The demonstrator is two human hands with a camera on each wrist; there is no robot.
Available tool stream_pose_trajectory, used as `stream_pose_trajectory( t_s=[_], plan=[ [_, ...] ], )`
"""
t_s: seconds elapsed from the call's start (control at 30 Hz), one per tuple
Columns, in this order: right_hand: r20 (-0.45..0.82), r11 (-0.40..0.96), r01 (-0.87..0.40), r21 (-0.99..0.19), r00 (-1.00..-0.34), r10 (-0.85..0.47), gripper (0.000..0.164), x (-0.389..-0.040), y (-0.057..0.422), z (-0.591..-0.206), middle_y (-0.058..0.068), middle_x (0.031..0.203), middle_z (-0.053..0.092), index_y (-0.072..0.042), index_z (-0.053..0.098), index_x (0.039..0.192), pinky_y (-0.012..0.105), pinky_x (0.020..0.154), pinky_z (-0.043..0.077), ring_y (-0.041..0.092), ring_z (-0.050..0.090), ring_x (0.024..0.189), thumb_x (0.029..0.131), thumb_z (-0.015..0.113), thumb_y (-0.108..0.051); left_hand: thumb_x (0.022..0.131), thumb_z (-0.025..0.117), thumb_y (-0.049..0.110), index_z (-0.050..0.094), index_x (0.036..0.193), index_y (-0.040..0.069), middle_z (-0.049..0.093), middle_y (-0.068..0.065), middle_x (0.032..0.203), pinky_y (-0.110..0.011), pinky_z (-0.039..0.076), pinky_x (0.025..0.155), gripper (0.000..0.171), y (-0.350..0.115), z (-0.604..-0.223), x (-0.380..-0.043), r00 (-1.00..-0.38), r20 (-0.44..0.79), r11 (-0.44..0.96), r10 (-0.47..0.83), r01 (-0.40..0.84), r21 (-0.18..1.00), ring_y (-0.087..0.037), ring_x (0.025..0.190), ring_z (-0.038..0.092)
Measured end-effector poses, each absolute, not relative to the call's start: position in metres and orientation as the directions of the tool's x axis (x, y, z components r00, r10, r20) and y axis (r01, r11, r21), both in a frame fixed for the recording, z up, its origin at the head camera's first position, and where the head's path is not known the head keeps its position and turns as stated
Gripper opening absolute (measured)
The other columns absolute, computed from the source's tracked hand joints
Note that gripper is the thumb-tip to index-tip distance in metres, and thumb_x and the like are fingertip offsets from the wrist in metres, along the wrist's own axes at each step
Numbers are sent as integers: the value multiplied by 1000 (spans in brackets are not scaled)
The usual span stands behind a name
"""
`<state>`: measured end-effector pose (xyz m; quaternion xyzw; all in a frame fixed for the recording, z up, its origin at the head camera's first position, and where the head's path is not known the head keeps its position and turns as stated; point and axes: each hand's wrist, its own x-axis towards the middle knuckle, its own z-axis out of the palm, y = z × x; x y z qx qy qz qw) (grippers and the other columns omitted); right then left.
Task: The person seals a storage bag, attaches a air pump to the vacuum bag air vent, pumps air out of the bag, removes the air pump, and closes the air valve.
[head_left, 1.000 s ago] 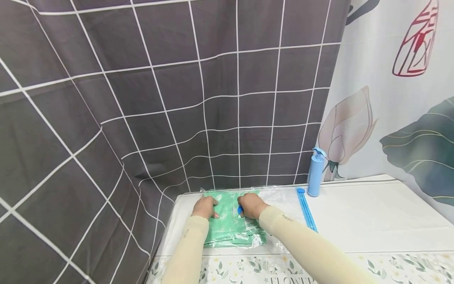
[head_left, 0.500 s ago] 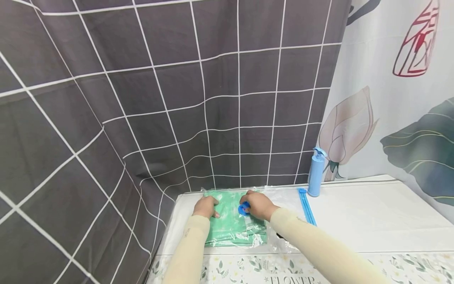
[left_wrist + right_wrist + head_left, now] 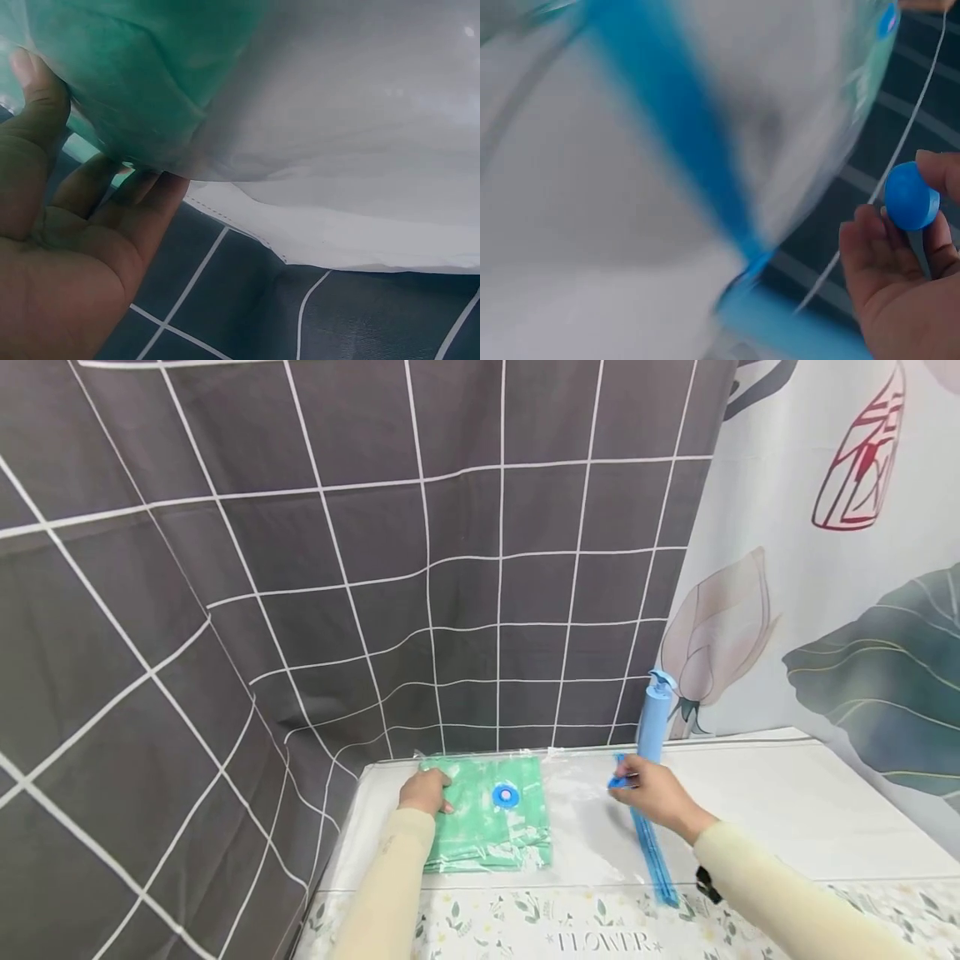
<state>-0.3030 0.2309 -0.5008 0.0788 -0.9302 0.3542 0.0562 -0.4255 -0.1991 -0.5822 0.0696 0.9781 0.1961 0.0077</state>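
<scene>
A clear vacuum storage bag (image 3: 581, 827) lies flat, with folded green cloth (image 3: 465, 835) in its left part. Its round blue valve (image 3: 506, 795) shows uncapped on top of the cloth. My left hand (image 3: 424, 792) holds the bag's left edge; in the left wrist view the thumb (image 3: 39, 88) is above and the fingers are beneath. At the bag's right end, my right hand (image 3: 660, 795) pinches a round blue valve cap (image 3: 909, 196) between thumb and fingers, above the blue zip seal (image 3: 657, 864).
Behind the right hand stands a light-blue cylinder with a pump-style top (image 3: 654, 718). A white table cover (image 3: 750, 810) with a floral front border lies underneath. A dark grid-patterned curtain (image 3: 450, 568) hangs behind and to the left.
My right hand has lifted the blue cap off the valve and carried it right, over the zip seal. The left hand stays on the bag's left edge.
</scene>
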Motion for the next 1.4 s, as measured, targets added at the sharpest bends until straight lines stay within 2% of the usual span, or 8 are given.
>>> stream_pose_trajectory(
  t_s=[0.1,0.23,0.37,0.67,0.9,1.07,1.27,1.4],
  plan=[
    [158,796,-114,-595,-987,-24,26,-298,262,-511,25,115,80,-1,68,109,61,97,68,45,78,110,98,85,-17,75,94,28,80,141,15,78,-16,147,-66,58,120,68,-200,-576,-422,-991,13,911,134,129,391,-48,137,72],
    [134,855,-16,-518,-989,63,27,-290,290,-526,16,94,75,-2,66,103,47,74,58,30,67,84,97,84,-22,74,95,28,81,140,15,79,-15,146,-65,57,123,68,-199,-571,-418,-991,4,907,130,121,404,-48,139,71],
    [79,872,65,-486,-990,118,27,-285,300,-533,12,87,73,-5,67,100,36,65,44,25,59,77,98,84,-24,72,97,28,81,139,14,79,-14,146,-65,55,124,70,-199,-579,-425,-992,6,908,128,120,401,-47,141,70],
    [68,905,54,-422,-993,91,26,-286,305,-547,9,88,74,-12,66,89,42,65,50,26,63,79,96,88,-22,77,95,19,80,139,7,76,-20,148,-67,52,127,65,-183,-536,-389,-992,-34,901,125,99,423,-51,145,66],
    [131,937,-36,-348,-991,10,30,-290,300,-547,13,89,77,-4,69,94,57,74,62,28,70,79,91,92,-21,76,94,19,81,136,5,78,-20,145,-68,53,125,63,-180,-520,-377,-992,-4,916,124,113,384,-51,142,68],
    [53,938,7,-348,-998,27,32,-299,296,-539,14,90,74,0,67,98,56,80,62,27,67,81,92,91,-20,77,94,19,80,138,5,76,-20,148,-65,50,129,64,-184,-521,-382,-994,-34,907,107,84,413,-50,146,65],
    [-86,873,101,-477,-994,68,48,-319,302,-513,33,111,72,14,60,121,60,92,63,43,69,97,103,77,-27,77,95,22,81,137,7,78,-20,144,-66,54,125,64,-190,-532,-387,-992,4,908,126,117,402,-50,141,69],
    [-112,793,157,-588,-987,112,80,-330,307,-496,50,150,53,25,39,152,74,113,57,65,60,134,108,70,-34,77,94,19,80,138,5,76,-22,147,-66,51,128,64,-182,-521,-377,-992,-23,900,120,99,424,-52,145,66]
  ],
)
